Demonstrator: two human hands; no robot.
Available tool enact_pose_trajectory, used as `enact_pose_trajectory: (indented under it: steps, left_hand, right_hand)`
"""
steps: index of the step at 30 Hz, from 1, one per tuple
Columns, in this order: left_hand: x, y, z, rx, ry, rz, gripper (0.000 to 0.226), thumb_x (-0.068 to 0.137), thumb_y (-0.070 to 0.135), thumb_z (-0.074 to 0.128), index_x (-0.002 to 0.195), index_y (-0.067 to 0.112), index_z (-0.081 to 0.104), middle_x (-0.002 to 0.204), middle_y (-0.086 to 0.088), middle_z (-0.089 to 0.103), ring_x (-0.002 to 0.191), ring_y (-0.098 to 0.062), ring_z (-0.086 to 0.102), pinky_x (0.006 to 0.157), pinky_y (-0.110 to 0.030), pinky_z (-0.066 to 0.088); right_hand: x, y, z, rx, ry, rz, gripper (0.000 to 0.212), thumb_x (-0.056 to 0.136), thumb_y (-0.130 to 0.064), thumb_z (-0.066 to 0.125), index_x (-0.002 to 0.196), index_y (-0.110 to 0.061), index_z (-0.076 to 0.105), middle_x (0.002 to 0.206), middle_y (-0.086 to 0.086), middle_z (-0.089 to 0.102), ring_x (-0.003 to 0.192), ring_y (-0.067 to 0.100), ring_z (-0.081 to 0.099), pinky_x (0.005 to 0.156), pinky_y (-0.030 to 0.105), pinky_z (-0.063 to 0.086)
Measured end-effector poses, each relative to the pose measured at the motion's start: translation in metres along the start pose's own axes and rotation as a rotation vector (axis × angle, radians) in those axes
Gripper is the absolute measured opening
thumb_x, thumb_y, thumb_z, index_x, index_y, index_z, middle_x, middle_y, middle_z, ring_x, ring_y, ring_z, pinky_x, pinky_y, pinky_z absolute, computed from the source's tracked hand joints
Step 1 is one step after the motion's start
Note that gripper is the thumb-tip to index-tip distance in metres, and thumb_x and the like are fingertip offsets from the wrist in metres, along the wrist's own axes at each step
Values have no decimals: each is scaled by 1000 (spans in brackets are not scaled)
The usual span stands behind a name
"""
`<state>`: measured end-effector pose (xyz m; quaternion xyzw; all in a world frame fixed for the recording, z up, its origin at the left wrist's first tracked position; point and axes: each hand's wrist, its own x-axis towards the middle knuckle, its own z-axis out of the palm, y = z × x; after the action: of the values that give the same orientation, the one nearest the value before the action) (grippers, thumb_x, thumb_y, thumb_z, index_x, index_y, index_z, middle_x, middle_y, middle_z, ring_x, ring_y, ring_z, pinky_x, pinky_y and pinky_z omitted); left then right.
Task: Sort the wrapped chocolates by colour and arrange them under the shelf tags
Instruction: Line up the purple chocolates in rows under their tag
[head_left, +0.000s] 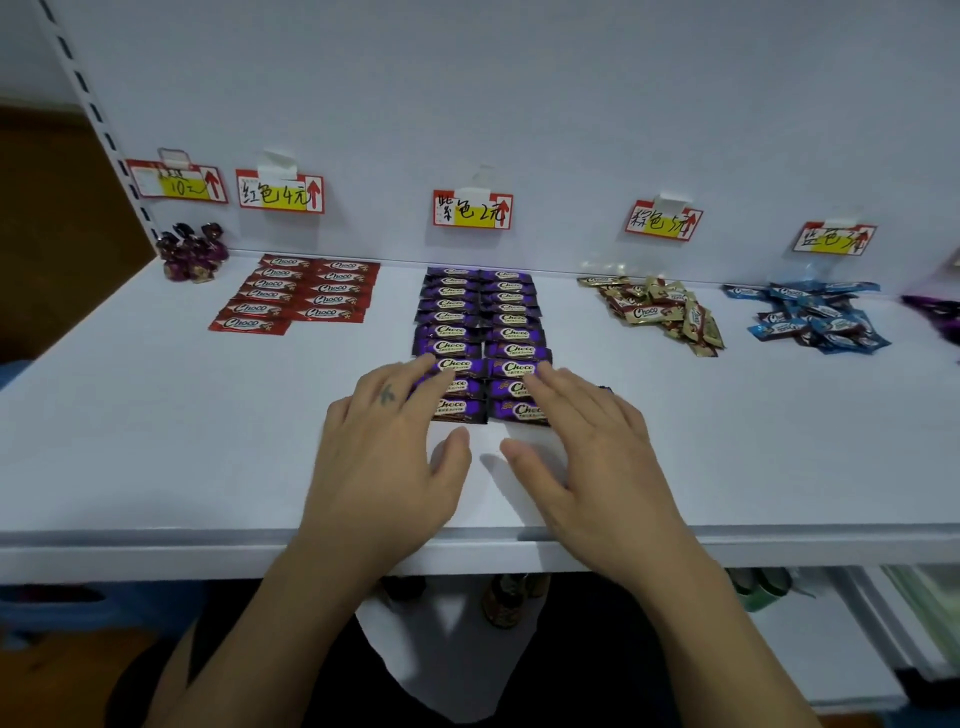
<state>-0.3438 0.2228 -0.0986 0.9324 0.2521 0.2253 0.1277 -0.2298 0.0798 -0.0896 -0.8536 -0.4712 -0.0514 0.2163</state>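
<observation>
Purple wrapped chocolates (480, 325) lie in two neat columns on the white shelf (156, 441), under the purple tag (472, 209). My left hand (387, 457) lies flat with straight fingers on the nearest bars of the left column. My right hand (592, 447) lies flat on the nearest bars of the right column. Red chocolates (301, 293) sit in two tidy columns under the red tag (280, 193). Gold-brown chocolates (660, 312) lie in a loose heap under their tag (662, 221). Blue chocolates (815, 319) lie heaped under the blue tag (834, 240).
Dark purple twist-wrapped sweets (192, 252) stand at the far left under another tag (176, 182). More purple wrappers (935, 314) show at the right edge. The shelf's front edge (156, 551) runs below my wrists, with a lower shelf holding items beneath.
</observation>
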Motion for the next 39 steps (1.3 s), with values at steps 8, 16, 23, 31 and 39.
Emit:
enact_pose_trajectory:
  steps: [8, 16, 23, 31, 39]
  left_hand:
    - [48, 9, 15, 59, -272, -156, 58, 100, 37, 20, 154, 21, 7, 162, 6, 3, 148, -14, -2, 120, -44, 3]
    - [54, 7, 19, 97, -295, -130, 57, 100, 37, 20, 154, 21, 10, 161, 6, 7, 148, -13, 3, 120, -43, 3]
    - [50, 6, 22, 102, -263, -117, 58, 100, 38, 18, 154, 22, 8, 161, 6, 2, 148, -13, -2, 119, -42, -2]
    - [20, 27, 1, 17, -110, 49, 50, 97, 41, 31, 145, 27, 39, 153, 8, 34, 144, -12, 18, 120, -35, 3]
    - [-15, 50, 21, -98, -72, 198, 40, 88, 38, 41, 117, 23, 65, 121, 6, 63, 115, -18, 54, 99, -41, 40]
  right_hand:
    - [57, -13, 18, -106, -279, 197, 64, 101, -50, 15, 155, -18, 5, 162, 1, -2, 148, 16, -4, 119, 48, -2]
    - [65, -8, 21, -135, -318, 170, 64, 101, -47, 16, 154, -15, 4, 162, 1, -2, 148, 15, -5, 119, 49, -5]
    - [64, -9, 21, -102, -313, 173, 62, 102, -46, 15, 154, -16, 2, 162, 0, -3, 148, 15, -7, 117, 50, -10]
    - [15, 16, -32, -125, -110, 257, 46, 102, -28, 28, 149, -31, 27, 159, -9, 18, 147, 9, 11, 118, 43, -8]
    - [-34, 16, -35, -175, -32, 234, 39, 89, -47, 52, 122, -28, 62, 110, -7, 58, 106, 15, 49, 102, 37, 32]
